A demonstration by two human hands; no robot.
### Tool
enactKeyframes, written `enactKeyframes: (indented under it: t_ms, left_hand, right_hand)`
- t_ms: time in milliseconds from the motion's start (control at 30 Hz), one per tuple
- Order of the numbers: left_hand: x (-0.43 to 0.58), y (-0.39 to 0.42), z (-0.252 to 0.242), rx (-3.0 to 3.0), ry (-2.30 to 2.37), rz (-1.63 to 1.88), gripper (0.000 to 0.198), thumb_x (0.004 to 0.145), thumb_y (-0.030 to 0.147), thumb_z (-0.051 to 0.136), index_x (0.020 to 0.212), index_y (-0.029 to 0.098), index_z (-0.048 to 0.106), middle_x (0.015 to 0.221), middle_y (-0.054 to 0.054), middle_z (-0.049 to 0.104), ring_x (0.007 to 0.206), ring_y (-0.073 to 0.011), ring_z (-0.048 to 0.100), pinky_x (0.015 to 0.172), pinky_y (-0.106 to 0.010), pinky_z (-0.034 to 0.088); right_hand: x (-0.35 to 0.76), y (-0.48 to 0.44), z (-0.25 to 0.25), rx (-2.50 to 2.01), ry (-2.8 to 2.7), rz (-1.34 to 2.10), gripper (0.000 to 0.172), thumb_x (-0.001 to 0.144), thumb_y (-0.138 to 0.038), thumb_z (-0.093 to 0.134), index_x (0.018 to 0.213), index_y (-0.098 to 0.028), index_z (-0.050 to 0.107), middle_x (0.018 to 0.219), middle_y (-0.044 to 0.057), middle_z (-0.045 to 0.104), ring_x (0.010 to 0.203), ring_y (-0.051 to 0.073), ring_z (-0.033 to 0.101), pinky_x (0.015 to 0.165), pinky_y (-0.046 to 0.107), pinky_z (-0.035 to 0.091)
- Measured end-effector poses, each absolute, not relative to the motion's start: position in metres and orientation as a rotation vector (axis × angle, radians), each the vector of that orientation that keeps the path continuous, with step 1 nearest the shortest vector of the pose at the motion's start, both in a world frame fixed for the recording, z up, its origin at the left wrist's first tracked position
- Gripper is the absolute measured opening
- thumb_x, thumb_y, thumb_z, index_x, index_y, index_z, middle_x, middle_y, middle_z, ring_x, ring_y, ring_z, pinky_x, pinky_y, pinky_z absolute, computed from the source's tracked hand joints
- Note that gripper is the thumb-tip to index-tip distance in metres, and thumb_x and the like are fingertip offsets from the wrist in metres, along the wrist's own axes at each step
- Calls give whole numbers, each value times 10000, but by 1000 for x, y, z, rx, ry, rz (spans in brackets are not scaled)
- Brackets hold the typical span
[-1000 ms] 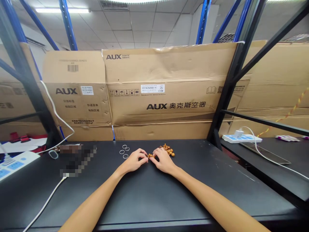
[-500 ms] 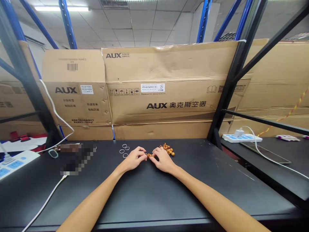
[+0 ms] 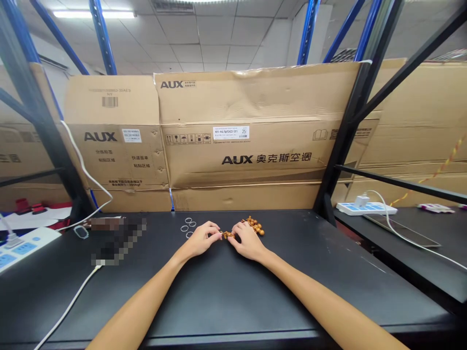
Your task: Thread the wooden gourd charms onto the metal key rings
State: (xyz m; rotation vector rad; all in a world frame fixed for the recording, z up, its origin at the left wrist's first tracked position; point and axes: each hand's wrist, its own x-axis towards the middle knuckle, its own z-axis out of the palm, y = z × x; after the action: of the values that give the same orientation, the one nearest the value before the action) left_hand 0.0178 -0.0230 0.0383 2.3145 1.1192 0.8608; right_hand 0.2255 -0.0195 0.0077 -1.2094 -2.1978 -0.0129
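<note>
My left hand [image 3: 200, 240] and my right hand [image 3: 248, 241] meet at the middle of the black table [image 3: 233, 291]. Their fingertips pinch a short strand of small brown wooden beads [image 3: 228, 235] between them, and the fingers hide part of it. Just beyond my right hand lies a heap of similar wooden beads [image 3: 254, 225]. Left of my left hand's fingers lie several thin metal rings [image 3: 187, 226], the nearest almost touching my left hand.
Flattened AUX cardboard boxes [image 3: 237, 136] stand along the table's far edge between black and blue rack posts. At the left are a power strip [image 3: 25, 245], a white cable and a pixelated patch [image 3: 116, 240]. Another power strip [image 3: 366, 209] sits on a separate table at right.
Both hands stay together on the bead strand, with only small shifts of the fingers. The heap of beads and the rings have not visibly moved.
</note>
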Motion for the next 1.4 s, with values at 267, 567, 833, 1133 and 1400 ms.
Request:
enactKeyframes:
  t_ms: [267, 567, 833, 1133, 1400]
  left_hand:
    - [10, -16, 32, 2386, 1148, 794, 239, 882, 349, 528, 823, 209, 712, 1068, -29, 569, 757, -125, 556, 692, -247, 454]
    - [22, -32, 29, 2801, 1193, 725, 105, 882, 255, 523, 852, 193, 602, 878, -35, 598, 852, -194, 554, 816, -326, 441]
    - [21, -26, 14, 2751, 1435, 540, 391, 945, 335, 382, 1245, 134, 533, 1351, -142, 514, 1255, -262, 452, 1048, -421, 338]
    - [10, -17, 9, 2637, 1499, 483, 553, 935, 504, 335, 1344, 159, 474, 1459, -118, 396, 1355, -265, 339, 1122, -413, 236]
    - [10, -17, 9, 2642, 1495, 474, 558, 932, 521, 336, 1336, 165, 482, 1457, -113, 400, 1354, -263, 339, 1120, -406, 240]
  right_hand:
    - [226, -17, 5, -1195, -2209, -22, 140, 892, -269, 529, 801, -191, 602, 939, 65, 605, 920, 214, 520, 858, 359, 422]
    - [224, -24, 7, -993, -2295, -2, 134, 882, -227, 517, 776, -192, 590, 803, 42, 608, 808, 186, 550, 781, 309, 441]
    - [230, -21, 7, -1231, -2434, 161, 489, 918, -460, 440, 1304, -168, 516, 1419, 125, 431, 1313, 273, 374, 1086, 440, 279]
    - [234, -16, 6, -1279, -2488, 254, 602, 915, -539, 379, 1385, -167, 435, 1485, 103, 327, 1381, 263, 266, 1142, 431, 189]
    - [234, -14, 2, -1257, -2483, 242, 613, 917, -555, 368, 1382, -162, 440, 1482, 113, 330, 1380, 271, 265, 1142, 442, 188]
